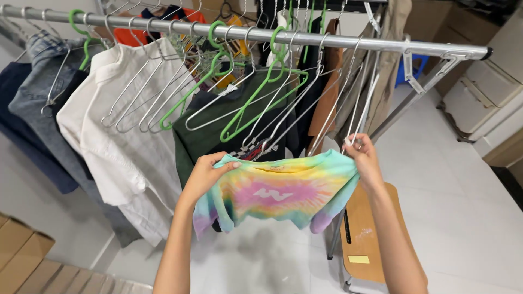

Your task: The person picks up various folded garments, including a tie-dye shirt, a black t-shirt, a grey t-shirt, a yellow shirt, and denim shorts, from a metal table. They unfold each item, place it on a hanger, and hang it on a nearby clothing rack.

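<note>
Tie-dye T-shirt (280, 191) hangs spread between both hands below the metal rail (305, 38): left hand (210, 173) pinches its left shoulder, right hand (364, 158) grips its right shoulder near the rail's right end.

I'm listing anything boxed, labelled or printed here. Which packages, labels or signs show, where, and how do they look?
Cardboard boxes: lower left on the floor, brown, rectangular.
Sticky note: on the wooden board at lower right, small yellow rectangle.
Neck label: inside the collar of the tie-dye shirt held in the left hand and right hand, small, pale.
</note>
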